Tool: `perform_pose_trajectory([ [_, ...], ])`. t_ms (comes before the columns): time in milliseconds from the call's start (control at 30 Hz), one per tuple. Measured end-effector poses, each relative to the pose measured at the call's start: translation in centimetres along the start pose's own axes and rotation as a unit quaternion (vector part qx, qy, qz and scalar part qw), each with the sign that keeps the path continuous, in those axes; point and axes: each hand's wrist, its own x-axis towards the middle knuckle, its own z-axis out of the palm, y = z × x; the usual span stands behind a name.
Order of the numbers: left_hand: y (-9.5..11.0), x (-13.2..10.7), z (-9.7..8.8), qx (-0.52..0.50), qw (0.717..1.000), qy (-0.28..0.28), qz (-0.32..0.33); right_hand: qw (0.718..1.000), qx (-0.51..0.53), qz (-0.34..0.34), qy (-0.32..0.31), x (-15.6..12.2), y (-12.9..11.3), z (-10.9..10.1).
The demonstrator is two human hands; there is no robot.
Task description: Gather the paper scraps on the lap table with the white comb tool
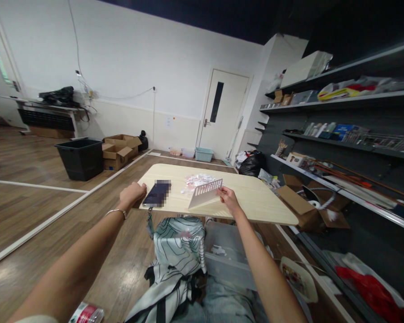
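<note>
A small light wooden table point(256, 197) stands in front of me. My right hand point(228, 198) grips the near corner of a white toothed plastic board point(205, 194), tilted up off the tabletop. Just beyond the board lies a pile of small white and pink pieces point(195, 180). My left hand point(132, 194) is curled over the table's left edge, beside a dark phone point(156, 194) lying flat. A bracelet sits on my left wrist.
A patterned cloth bag point(177, 251) rests on my lap below the table. Black bin point(81, 158) and cardboard boxes point(119, 150) stand on the floor to the left. Loaded shelves point(340, 134) line the right wall, with a black bag point(252, 163) and open box point(303, 202) below.
</note>
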Motion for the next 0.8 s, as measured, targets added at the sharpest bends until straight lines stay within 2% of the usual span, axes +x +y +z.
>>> perform_pose_trajectory([
  [633, 0.12, 0.04, -0.1, -0.002, 1.0, -0.006, -0.009, 1.0, 0.015, 0.009, 0.005, -0.03, 0.07, -0.11],
  [800, 0.08, -0.04, -0.09, 0.0, 1.0, -0.003, -0.01, 1.0, -0.002, -0.005, -0.024, -0.05, 0.2, -0.04],
])
